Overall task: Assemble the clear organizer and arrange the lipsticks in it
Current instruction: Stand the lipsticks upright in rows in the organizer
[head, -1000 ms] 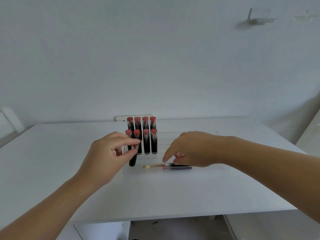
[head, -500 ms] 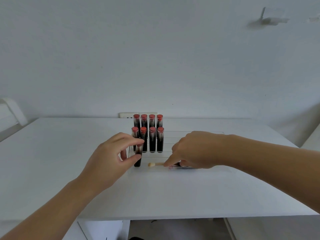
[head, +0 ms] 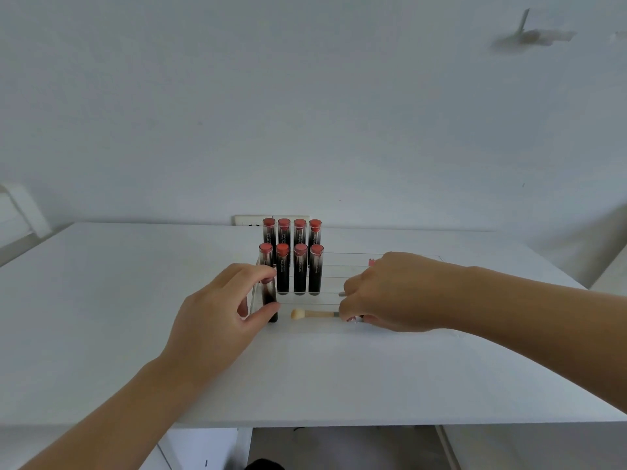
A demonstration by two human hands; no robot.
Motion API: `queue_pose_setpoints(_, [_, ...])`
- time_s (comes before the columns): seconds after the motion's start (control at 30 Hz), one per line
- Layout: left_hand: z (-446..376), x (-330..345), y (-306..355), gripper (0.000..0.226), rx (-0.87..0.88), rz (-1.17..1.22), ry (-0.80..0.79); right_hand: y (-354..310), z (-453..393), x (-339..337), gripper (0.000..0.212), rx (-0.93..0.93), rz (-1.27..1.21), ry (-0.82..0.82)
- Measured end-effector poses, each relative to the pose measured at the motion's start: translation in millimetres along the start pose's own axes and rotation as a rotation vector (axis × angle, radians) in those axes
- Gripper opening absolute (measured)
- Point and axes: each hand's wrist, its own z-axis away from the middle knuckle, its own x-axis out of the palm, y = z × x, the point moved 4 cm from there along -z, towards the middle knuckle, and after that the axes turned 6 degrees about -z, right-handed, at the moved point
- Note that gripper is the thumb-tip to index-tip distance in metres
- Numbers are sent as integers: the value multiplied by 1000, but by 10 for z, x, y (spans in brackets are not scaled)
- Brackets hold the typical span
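A clear stepped organizer (head: 330, 278) stands on the white table (head: 101, 300). Several dark lipsticks with red tops (head: 300, 266) stand upright in its two back rows at the left. My left hand (head: 220, 313) pinches another lipstick (head: 270, 305), upright in the front row's left end. My right hand (head: 390, 293) lies over the front step, fingers closed on the dark handle end of a small makeup brush (head: 312, 314) that lies flat, pale tip pointing left. A pink cap (head: 372, 262) peeks out behind that hand.
A white wall rises right behind the table, with a socket plate (head: 247, 220) behind the lipsticks. A white chair back (head: 20, 212) shows at the far left. The table's near edge (head: 339, 424) runs below my forearms.
My left hand has moved its lipstick slightly right and down into the front row. My right hand has stayed on the brush. The camera has tilted a little.
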Motion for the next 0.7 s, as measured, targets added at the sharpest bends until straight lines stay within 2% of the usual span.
queue_pose_setpoints(0.13, [-14, -6, -15, 46, 8, 3, 51, 8, 43, 10, 28, 16, -59, 23])
queue_pose_setpoints(0.27, [-12, 13, -18, 46, 22, 6, 53, 47, 104, -3, 25, 55, -229, 111])
queue_pose_setpoints(0.4, [-7, 18, -29, 47, -18, 23, 40, 129, 115, -69, 31, 121, -515, 280])
queue_pose_setpoints(0.53, [9, 3, 8, 48, -42, 37, 4, 152, 91, -96, 27, 195, -837, 446])
queue_pose_setpoints(0.7, [27, -28, 28, 50, -96, 34, -5, 77, 9, -113, 26, 210, -1015, 538])
